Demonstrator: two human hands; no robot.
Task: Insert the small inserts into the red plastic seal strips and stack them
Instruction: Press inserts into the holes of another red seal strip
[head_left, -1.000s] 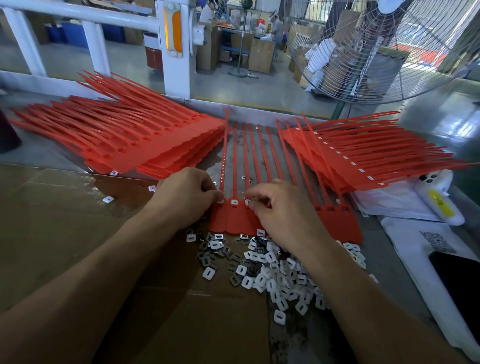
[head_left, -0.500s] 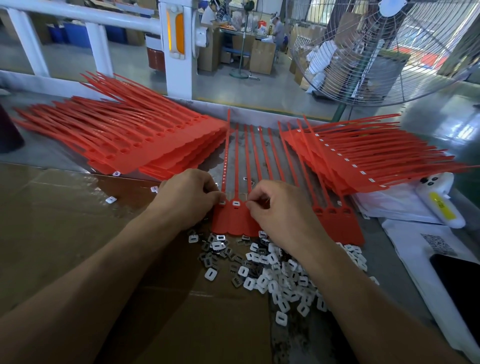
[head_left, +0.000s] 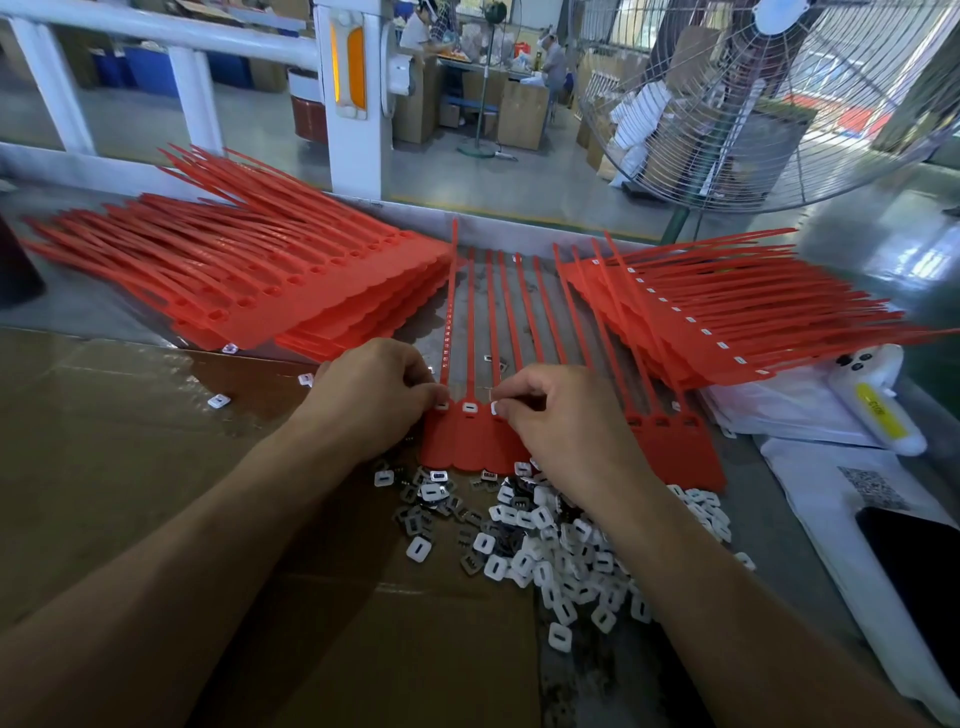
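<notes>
Fingers of left hand and right hand curled, pinching inserts into red strip.

Both forearms reach forward from the lower corners and converge toward the middle, bare to the wrist. The left hand lies knuckles up with its fingers curled under, fingertips pressed down at its right edge (what they pinch is hidden). The right hand mirrors it, knuckles up, fingers bent, thumb and forefinger closed together at its left tip
</notes>
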